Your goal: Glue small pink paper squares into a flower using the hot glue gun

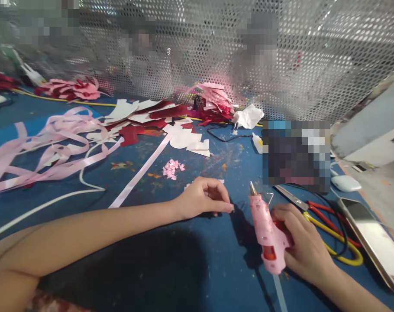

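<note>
My right hand (302,245) is wrapped round the handle of a pink hot glue gun (265,229), its metal nozzle tilted up and away from me. A translucent glue stick (279,292) runs out of its lower end. To the left, my left hand (206,197) rests low over the blue table, thumb and fingers drawn together. Whatever they pinch, if anything, is too small to make out. Just behind that hand shows a short pale pink strip (220,181), partly hidden. A little pile of pink cut bits (172,169) lies beyond it.
Scissors (333,225) with red and yellow handles and a phone (375,242) lie at the right. Loose pink ribbon (70,160) spreads over the left side, beside a white cable (47,207). White and red scraps (145,115) lie before the perforated metal panel (184,56).
</note>
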`<state>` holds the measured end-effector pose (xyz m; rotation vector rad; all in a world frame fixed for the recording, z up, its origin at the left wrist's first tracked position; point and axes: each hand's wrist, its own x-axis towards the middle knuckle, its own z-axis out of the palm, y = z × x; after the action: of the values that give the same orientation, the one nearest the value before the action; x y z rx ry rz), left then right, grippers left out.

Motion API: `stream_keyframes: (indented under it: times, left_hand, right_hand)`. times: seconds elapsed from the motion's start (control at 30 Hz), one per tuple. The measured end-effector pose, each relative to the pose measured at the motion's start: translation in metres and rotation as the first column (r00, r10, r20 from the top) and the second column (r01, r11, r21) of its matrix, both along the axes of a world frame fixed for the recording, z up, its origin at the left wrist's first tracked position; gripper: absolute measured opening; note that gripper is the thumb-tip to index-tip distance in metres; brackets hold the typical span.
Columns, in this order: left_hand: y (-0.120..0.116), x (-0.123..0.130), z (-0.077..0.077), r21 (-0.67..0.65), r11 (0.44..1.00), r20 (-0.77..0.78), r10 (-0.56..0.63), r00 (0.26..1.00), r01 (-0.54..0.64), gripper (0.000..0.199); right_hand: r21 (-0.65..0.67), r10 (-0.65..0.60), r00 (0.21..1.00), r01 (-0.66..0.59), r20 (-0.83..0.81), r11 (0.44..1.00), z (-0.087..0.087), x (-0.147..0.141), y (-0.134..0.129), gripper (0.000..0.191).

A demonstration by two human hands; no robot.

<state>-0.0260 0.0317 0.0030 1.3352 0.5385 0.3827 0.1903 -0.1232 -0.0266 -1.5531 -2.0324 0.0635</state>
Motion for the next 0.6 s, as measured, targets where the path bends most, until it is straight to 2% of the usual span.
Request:
stream_keyframes:
  times: [0.23,0.47,0.6]
  left_hand:
    - [0.0023,0.0016,0.0003,0.008,0.999,0.029,0.033,0.999,-0.033,0.01]
    - [0.0007,0.0026,0.0013,-0.014,0.996,0.038,0.085,0.996,-0.085,0.008]
    - [0.0008,0.0029,-0.0001,0.003,0.993,0.022,0.121,0.992,-0.121,0.008]
  right_hand:
    - [0.067,0.041,0.999,-0.043,0.032,0.997,0.0046,-0.0002,0.001,0.025]
    - [0.15,-0.02,1.0,0.02,0.002,0.989,0.0065,-0.0001,-0.0015,0.023]
    - [0.171,0.062,0.998,-0.059,-0.014,0.984,0.0074,-0.001,-0.0038,0.025]
